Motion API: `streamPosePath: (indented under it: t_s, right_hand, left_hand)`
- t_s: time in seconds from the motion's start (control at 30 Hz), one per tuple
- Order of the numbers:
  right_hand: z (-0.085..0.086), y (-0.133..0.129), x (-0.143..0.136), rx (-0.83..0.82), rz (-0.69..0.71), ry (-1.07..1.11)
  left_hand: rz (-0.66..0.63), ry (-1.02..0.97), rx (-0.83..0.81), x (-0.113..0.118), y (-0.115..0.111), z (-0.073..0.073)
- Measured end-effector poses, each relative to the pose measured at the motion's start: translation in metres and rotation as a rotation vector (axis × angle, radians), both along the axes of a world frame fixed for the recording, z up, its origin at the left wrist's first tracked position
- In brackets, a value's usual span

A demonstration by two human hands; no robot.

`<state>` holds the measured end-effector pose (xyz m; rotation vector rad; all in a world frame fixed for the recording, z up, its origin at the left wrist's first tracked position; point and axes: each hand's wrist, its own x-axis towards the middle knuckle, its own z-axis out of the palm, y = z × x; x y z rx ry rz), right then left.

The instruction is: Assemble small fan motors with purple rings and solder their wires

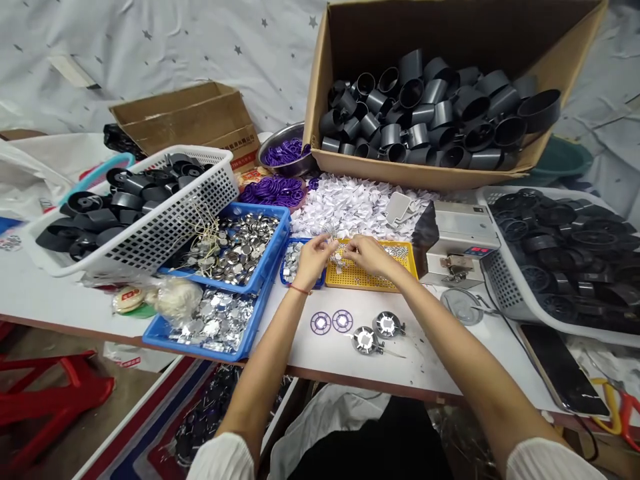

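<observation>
My left hand [315, 260] is closed in a pinch over the left end of the yellow tray [370, 280]. Thin wires and small silvery pieces [339, 260] show at its fingertips; their kind is too small to tell. Just to the right, my right hand [369, 255] has its thumb and fingers pressed together above the same tray, with anything between them hidden. Small metal bits [397, 251] lie in the tray. Closer to me on the table are two purple rings [321, 323] with white centres and two round dark parts [387, 325] with silvery centres and thin wires.
Left are blue trays [253, 287] of metal discs and a white basket [145, 223] of black parts. Behind lie white pieces [350, 200], purple rings [275, 191] and a carton [400, 168] of black cups. Right stand a metal device [460, 233], another basket [545, 317] and a phone [563, 367].
</observation>
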<state>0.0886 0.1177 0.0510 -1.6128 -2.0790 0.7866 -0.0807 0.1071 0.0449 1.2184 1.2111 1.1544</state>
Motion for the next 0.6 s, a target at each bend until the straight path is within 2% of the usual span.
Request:
streamPosePath:
  t_s: [0.03,0.1,0.2,0.27,0.37,0.43,0.5,0.6]
  right_hand:
    - [0.006,-0.008,0.006,-0.014,0.039,0.009]
    - [0.013,-0.029,0.02,-0.116,0.122,0.123]
    - [0.016,-0.064,0.039,-0.39,0.169,0.507]
    - [0.012,-0.087,0.042,-0.493,0.077,0.715]
    - [0.006,-0.121,0.025,-0.436,-0.111,0.805]
    - [0.002,-0.144,0.008,-0.342,-0.155,0.764]
    - [-0.001,-0.165,-0.004,-0.245,-0.208,0.702]
    - [-0.006,-0.189,0.001,-0.097,-0.397,0.611]
  left_hand:
    - [-0.027,-0.056,-0.012,0.006,0.008,0.002]
    - [-0.063,-0.136,-0.024,0.013,0.008,0.004]
    - [-0.119,-0.253,-0.082,0.011,-0.019,0.005]
    - [-0.109,-0.294,-0.102,0.009,-0.044,0.01]
    - [0.069,-0.246,-0.021,0.01,-0.074,0.02]
    - [0.193,-0.195,0.012,0.008,-0.088,0.021]
    - [0.199,-0.116,-0.013,-0.003,-0.098,0.011]
    - [0.098,0.235,-0.019,-0.03,-0.114,-0.021]
